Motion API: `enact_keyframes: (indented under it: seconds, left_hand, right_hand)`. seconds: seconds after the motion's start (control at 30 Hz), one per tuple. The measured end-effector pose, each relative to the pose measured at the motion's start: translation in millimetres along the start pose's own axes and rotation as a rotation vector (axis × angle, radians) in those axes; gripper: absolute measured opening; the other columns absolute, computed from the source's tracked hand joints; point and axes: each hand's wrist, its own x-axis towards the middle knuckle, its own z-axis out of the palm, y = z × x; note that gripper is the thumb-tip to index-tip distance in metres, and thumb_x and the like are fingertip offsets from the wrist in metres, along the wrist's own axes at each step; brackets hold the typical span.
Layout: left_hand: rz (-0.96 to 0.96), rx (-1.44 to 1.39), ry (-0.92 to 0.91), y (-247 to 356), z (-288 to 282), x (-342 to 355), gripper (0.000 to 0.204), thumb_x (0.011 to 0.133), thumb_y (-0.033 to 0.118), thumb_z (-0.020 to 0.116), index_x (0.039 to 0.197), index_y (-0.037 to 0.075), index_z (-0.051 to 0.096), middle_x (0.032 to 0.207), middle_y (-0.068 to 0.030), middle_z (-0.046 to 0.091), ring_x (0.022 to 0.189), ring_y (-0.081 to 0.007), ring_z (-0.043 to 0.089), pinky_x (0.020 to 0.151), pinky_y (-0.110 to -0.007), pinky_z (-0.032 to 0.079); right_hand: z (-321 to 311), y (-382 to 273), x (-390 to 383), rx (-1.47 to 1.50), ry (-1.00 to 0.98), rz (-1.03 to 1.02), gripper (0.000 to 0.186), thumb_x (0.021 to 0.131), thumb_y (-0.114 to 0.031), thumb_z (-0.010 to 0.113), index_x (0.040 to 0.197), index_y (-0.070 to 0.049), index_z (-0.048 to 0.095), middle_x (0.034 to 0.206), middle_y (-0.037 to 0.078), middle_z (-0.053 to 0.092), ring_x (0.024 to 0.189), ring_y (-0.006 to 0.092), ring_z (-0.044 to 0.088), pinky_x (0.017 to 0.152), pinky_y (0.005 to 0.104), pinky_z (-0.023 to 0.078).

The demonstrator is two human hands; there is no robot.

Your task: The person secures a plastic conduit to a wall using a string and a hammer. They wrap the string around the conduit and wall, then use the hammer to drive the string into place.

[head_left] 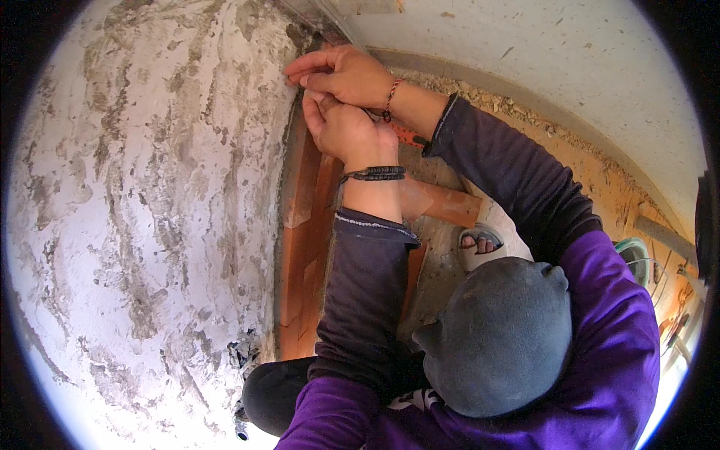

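Note:
My right hand, with a thin cord bracelet, reaches into the upper corner beside the mottled plastered surface, fingers closed around something hidden. Just below it, touching or overlapping, my left hand, in black bracelets, has curled fingers; what they hold is unclear. An orange, perforated object shows partly behind the left hand. Reddish-orange pieces, apparently bricks or tiles, line the plaster's edge, and another piece lies crosswise right of my left wrist.
A pale wall curves along the upper right, above a rubble-strewn ledge. A sandaled foot, a large grey cloth-covered rounded shape and a dark knee fill the lower middle. A green bucket stands at right.

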Motion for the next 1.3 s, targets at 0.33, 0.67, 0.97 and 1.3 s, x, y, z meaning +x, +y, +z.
enact_keyframes:
  seconds: [0.33,0.67,0.97,1.3]
  left_hand:
    - [0.096,0.038,-0.059,-17,2,5,0.022,0.097,0.013,0.052,0.116,0.004,0.056,0.107,-0.0071,0.06,0.093,-0.0147,0.058,0.08,-0.027,0.051]
    - [0.054,0.141,-0.107,-1,2,18,0.019,0.099,0.017,0.05,0.11,0.004,0.059,0.097,-0.0049,0.062,0.078,-0.0116,0.056,0.067,-0.024,0.048]
    - [0.198,0.293,-0.143,3,8,29,0.016,0.098,0.021,0.051,0.104,0.006,0.052,0.088,-0.0029,0.059,0.065,-0.0095,0.051,0.055,-0.023,0.043]
    - [0.3,0.577,-0.169,14,4,35,0.026,0.098,0.012,0.049,0.118,-0.002,0.056,0.091,-0.0077,0.064,0.07,-0.0127,0.055,0.059,-0.026,0.045]
  right_hand:
    - [-14,12,11,0.05,-0.033,-0.1,0.031,0.087,-0.003,0.057,0.117,-0.005,0.064,0.111,0.006,0.067,0.101,0.0113,0.06,0.091,0.026,0.048]
    - [-20,7,-13,0.321,0.185,0.143,0.027,0.087,-0.006,0.06,0.114,-0.004,0.064,0.104,0.006,0.068,0.089,0.012,0.063,0.076,0.0268,0.053]
    - [-46,31,-22,0.267,0.499,0.241,0.02,0.088,-0.011,0.061,0.107,-0.007,0.066,0.092,0.003,0.066,0.073,0.0099,0.06,0.062,0.023,0.049]
    - [-46,32,-16,0.378,0.487,0.286,0.023,0.087,-0.007,0.059,0.109,-0.007,0.065,0.088,0.003,0.064,0.069,0.0105,0.059,0.06,0.0249,0.05]
